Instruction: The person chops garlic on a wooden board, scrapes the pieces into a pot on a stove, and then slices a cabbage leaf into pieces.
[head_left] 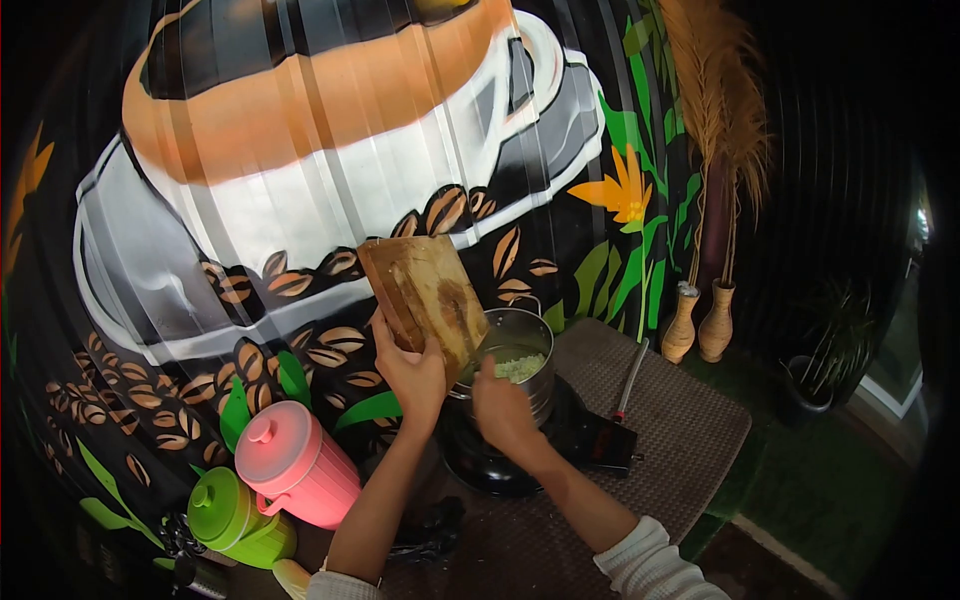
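Board over pot | left grip grasping it | right grip hidden, cannot tell

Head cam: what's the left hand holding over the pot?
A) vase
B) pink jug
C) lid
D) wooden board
D: the left hand grips the board by its lower edge, tilted over the pot.
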